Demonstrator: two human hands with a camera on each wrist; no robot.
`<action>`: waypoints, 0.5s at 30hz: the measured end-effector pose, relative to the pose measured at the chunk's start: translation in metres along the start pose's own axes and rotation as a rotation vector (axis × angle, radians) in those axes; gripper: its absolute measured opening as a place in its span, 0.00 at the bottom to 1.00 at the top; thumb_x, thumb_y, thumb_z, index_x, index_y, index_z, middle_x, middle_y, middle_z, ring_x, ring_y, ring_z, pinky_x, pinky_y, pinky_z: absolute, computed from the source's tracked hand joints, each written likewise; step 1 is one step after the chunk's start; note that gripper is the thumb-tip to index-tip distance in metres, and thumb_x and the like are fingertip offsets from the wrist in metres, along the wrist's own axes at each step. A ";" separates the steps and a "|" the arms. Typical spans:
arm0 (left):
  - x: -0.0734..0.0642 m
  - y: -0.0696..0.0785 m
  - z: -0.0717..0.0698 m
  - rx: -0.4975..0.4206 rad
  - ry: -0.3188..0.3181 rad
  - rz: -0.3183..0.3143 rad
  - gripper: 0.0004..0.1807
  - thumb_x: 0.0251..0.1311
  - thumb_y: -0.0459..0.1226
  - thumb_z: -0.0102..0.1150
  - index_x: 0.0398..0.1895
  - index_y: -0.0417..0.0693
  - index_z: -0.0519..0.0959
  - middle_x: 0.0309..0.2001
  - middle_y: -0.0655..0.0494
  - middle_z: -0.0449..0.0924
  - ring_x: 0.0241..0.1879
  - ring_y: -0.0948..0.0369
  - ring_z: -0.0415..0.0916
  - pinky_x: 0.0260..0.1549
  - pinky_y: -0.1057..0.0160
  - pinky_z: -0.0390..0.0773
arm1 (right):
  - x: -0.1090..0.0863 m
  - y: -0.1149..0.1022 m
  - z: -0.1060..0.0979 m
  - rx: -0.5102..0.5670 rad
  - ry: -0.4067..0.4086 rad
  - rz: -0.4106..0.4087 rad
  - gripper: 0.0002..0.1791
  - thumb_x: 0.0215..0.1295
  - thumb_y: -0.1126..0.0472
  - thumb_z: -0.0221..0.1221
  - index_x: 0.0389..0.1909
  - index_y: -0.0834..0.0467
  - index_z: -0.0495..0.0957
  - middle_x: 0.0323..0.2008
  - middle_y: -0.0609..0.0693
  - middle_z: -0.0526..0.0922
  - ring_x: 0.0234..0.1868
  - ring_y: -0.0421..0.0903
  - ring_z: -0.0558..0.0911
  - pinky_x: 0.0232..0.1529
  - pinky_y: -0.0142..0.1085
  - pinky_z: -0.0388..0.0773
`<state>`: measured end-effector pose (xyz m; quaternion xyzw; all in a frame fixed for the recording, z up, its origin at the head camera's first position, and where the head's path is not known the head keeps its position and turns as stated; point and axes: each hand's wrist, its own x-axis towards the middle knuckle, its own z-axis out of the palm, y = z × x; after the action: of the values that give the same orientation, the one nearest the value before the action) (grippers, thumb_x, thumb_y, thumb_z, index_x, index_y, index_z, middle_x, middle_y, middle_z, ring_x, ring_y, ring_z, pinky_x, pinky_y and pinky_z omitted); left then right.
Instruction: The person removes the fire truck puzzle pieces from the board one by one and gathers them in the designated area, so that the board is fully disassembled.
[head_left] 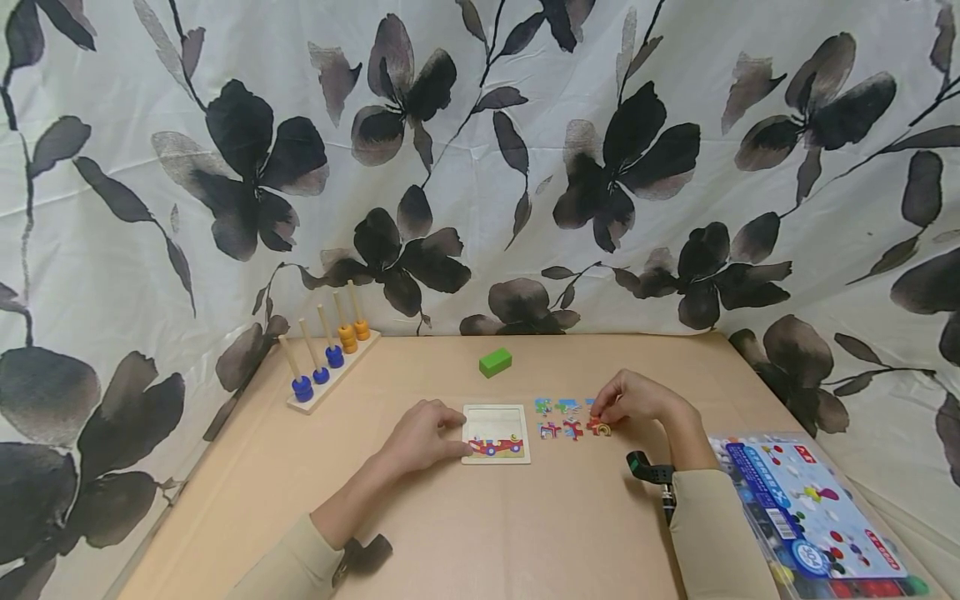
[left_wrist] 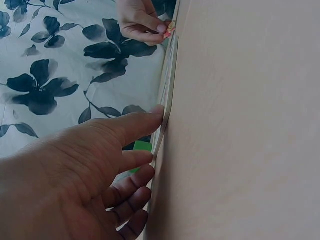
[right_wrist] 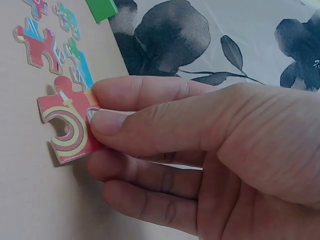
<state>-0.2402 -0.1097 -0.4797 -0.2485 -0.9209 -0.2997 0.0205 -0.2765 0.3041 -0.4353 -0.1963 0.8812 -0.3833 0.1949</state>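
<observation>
My right hand point(head_left: 626, 398) pinches a red jigsaw puzzle piece point(right_wrist: 77, 122) with curved yellow stripes between thumb and forefinger, one edge tipped up. Close by lie several loose puzzle pieces point(head_left: 568, 406), coloured red, blue and green, partly behind the fingers in the head view. My left hand point(head_left: 423, 435) touches the left side of a pale square puzzle tray point(head_left: 496, 411), thumb and forefinger apart along its edge, as the left wrist view shows. Along the tray's lower part lie fitted pieces point(head_left: 495, 447) that form a red vehicle; bare wood shows above them.
Behind the tray sits a green block point(head_left: 496, 362). A wooden peg stand point(head_left: 333, 383) with blue and orange rings is at the back left. At the right edge lies a clear box with a blue-and-white label point(head_left: 817, 508). A floral cloth hangs behind the table.
</observation>
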 end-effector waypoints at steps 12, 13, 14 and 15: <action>0.000 0.001 0.000 0.000 0.000 -0.021 0.27 0.47 0.52 0.82 0.49 0.50 0.90 0.44 0.60 0.87 0.44 0.62 0.75 0.48 0.56 0.76 | 0.000 0.001 0.002 -0.012 0.015 0.046 0.07 0.61 0.76 0.66 0.37 0.66 0.90 0.30 0.53 0.87 0.28 0.43 0.75 0.31 0.32 0.74; 0.000 0.001 0.000 -0.001 0.000 -0.020 0.27 0.47 0.52 0.83 0.49 0.49 0.90 0.44 0.59 0.87 0.45 0.62 0.75 0.48 0.56 0.76 | 0.000 0.001 0.002 -0.015 0.017 0.044 0.07 0.61 0.75 0.66 0.37 0.66 0.90 0.30 0.53 0.87 0.27 0.43 0.75 0.30 0.32 0.75; 0.000 0.001 0.000 -0.003 0.000 -0.021 0.27 0.47 0.51 0.83 0.49 0.49 0.90 0.44 0.59 0.87 0.45 0.62 0.75 0.48 0.56 0.76 | 0.000 0.002 0.002 -0.017 0.016 0.043 0.07 0.60 0.75 0.66 0.37 0.66 0.90 0.30 0.53 0.87 0.27 0.43 0.75 0.30 0.33 0.75; 0.000 0.001 0.000 -0.005 -0.001 -0.020 0.27 0.47 0.51 0.82 0.49 0.49 0.90 0.44 0.59 0.87 0.45 0.62 0.76 0.48 0.56 0.76 | 0.000 0.002 0.002 -0.019 0.015 0.039 0.06 0.60 0.75 0.67 0.37 0.66 0.90 0.29 0.53 0.87 0.26 0.43 0.76 0.30 0.33 0.76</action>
<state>-0.2394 -0.1092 -0.4792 -0.2392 -0.9226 -0.3020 0.0165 -0.2758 0.3040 -0.4385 -0.1780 0.8898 -0.3726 0.1941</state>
